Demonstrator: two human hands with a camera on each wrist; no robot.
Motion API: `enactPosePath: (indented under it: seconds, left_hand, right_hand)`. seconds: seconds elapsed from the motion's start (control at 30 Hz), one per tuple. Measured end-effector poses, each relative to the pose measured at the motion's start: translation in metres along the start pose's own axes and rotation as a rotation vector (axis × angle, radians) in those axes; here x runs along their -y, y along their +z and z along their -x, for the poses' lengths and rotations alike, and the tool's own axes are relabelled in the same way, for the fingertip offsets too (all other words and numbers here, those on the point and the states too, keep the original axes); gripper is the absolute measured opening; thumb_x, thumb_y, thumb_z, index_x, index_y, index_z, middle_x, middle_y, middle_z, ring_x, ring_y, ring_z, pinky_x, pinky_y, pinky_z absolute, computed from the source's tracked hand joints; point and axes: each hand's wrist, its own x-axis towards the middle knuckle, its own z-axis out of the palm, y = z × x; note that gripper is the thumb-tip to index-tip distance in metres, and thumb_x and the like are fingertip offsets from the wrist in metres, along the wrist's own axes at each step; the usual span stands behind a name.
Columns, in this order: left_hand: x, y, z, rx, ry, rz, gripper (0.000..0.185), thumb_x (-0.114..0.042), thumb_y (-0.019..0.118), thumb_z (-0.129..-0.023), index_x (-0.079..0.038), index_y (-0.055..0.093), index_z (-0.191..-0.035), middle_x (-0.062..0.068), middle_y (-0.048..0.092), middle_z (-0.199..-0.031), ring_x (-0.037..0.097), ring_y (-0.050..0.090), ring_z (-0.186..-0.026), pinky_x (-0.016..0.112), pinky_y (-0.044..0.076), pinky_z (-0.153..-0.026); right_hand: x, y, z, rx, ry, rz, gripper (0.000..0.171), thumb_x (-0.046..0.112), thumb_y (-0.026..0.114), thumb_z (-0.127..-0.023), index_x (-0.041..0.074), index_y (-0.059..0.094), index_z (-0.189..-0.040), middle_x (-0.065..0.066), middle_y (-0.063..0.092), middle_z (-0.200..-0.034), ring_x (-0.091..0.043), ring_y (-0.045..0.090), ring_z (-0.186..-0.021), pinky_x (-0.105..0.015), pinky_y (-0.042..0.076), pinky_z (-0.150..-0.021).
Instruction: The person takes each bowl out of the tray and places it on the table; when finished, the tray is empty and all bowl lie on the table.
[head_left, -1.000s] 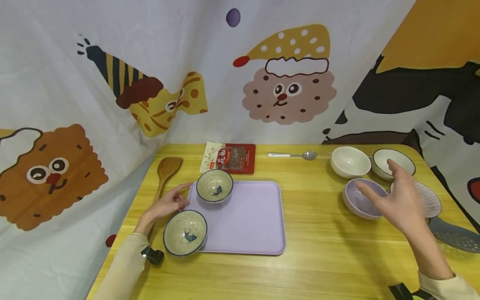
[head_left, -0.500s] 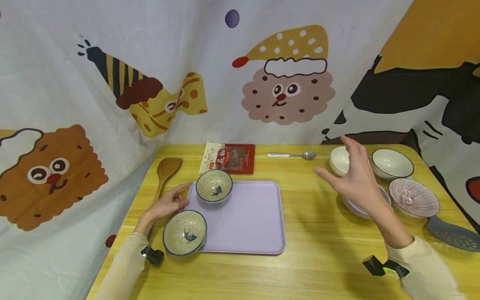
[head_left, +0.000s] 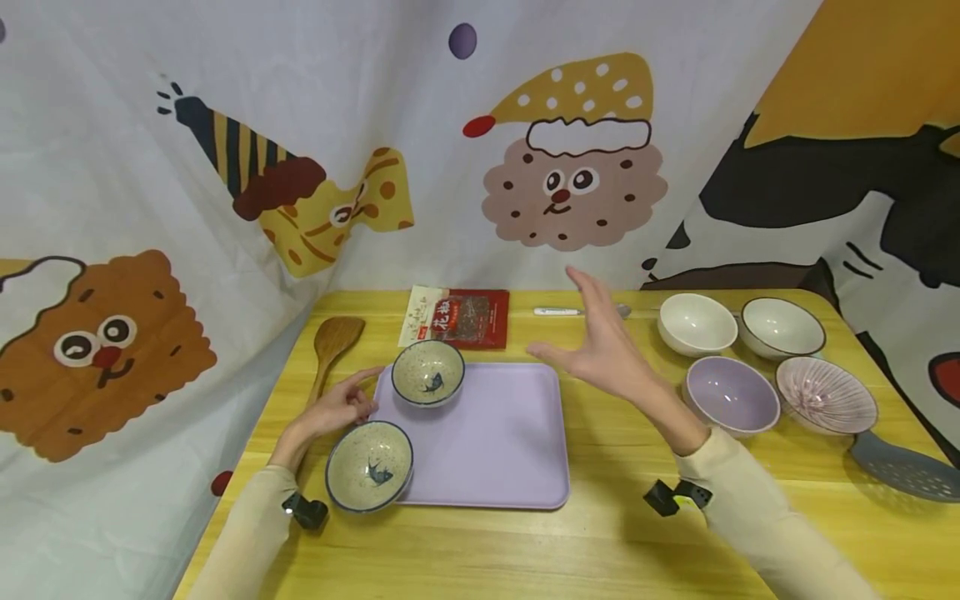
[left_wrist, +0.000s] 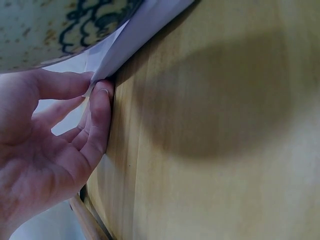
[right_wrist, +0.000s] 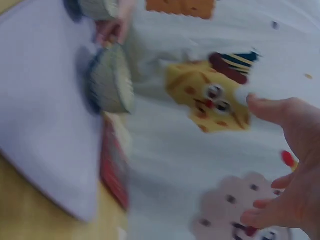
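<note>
My left hand (head_left: 352, 406) lies at the left rim of a lilac tray (head_left: 502, 433). In the left wrist view its thumb and index tip (left_wrist: 101, 97) pinch that rim (left_wrist: 145, 20). A speckled fish bowl (head_left: 427, 372) stands on the tray's far left corner. A second fish bowl (head_left: 370, 465) sits on the front left corner, overhanging the edge, just in front of my left hand. My right hand (head_left: 600, 354) hovers with its fingers spread over the tray's far right corner and holds nothing. The right wrist view is blurred and shows that spread hand (right_wrist: 285, 170) high above the tray (right_wrist: 40, 125).
At the right of the yellow table stand a white bowl (head_left: 697, 323), a dark-rimmed white bowl (head_left: 782, 327), a lilac bowl (head_left: 732, 395) and a pink ribbed bowl (head_left: 827, 406). A grey slotted spatula (head_left: 907, 468) lies beside them. At the back are a wooden spoon (head_left: 333, 342), a red packet (head_left: 457, 317) and a metal spoon (head_left: 558, 312).
My right hand has swept left from over the bowls on the right to above the tray's far right corner, still holding nothing. My left hand and the bowls have not moved.
</note>
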Motion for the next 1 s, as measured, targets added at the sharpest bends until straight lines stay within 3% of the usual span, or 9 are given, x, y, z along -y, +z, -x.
enactPosePath:
  seconds: [0.23, 0.6, 0.77, 1.0]
  left_hand:
    - [0.004, 0.001, -0.002, 0.002, -0.008, -0.003, 0.069, -0.002, 0.061, -0.096, -0.001, 0.031, -0.157, 0.018, 0.062, -0.084, 0.017, 0.059, -0.071, 0.026, 0.052, -0.063]
    - [0.006, 0.000, -0.002, -0.010, -0.005, -0.017, 0.068, -0.003, 0.062, -0.096, -0.002, 0.032, -0.157, 0.015, 0.061, -0.083, 0.017, 0.058, -0.071, 0.026, 0.052, -0.063]
    - [0.005, 0.000, -0.001, -0.014, -0.004, -0.010, 0.068, -0.003, 0.062, -0.096, -0.001, 0.032, -0.157, 0.016, 0.062, -0.083, 0.017, 0.058, -0.070, 0.026, 0.051, -0.062]
    - [0.006, 0.000, -0.002, -0.012, -0.020, -0.024, 0.068, -0.004, 0.062, -0.096, -0.003, 0.033, -0.157, 0.015, 0.062, -0.083, 0.017, 0.059, -0.071, 0.026, 0.052, -0.063]
  right_hand:
    - [0.007, 0.064, -0.007, 0.214, -0.023, -0.027, 0.126, 0.045, 0.090, -0.073, 0.014, 0.009, -0.164, -0.019, 0.012, -0.168, -0.040, 0.024, -0.152, -0.063, 0.031, -0.116]
    - [0.012, 0.130, -0.026, 0.369, -0.034, -0.081, 0.135, 0.051, 0.092, -0.068, 0.014, 0.005, -0.164, -0.019, 0.014, -0.167, -0.038, 0.019, -0.154, -0.061, 0.029, -0.119]
    - [0.014, 0.158, -0.025, 0.416, -0.017, -0.091, 0.139, 0.047, 0.093, -0.067, 0.007, 0.002, -0.163, -0.027, 0.014, -0.165, -0.041, 0.022, -0.153, -0.056, 0.029, -0.121]
    - [0.015, 0.175, -0.026, 0.396, 0.036, -0.088, 0.139, 0.047, 0.093, -0.068, 0.006, 0.000, -0.163, -0.028, 0.010, -0.165, -0.042, 0.023, -0.152, -0.054, 0.028, -0.121]
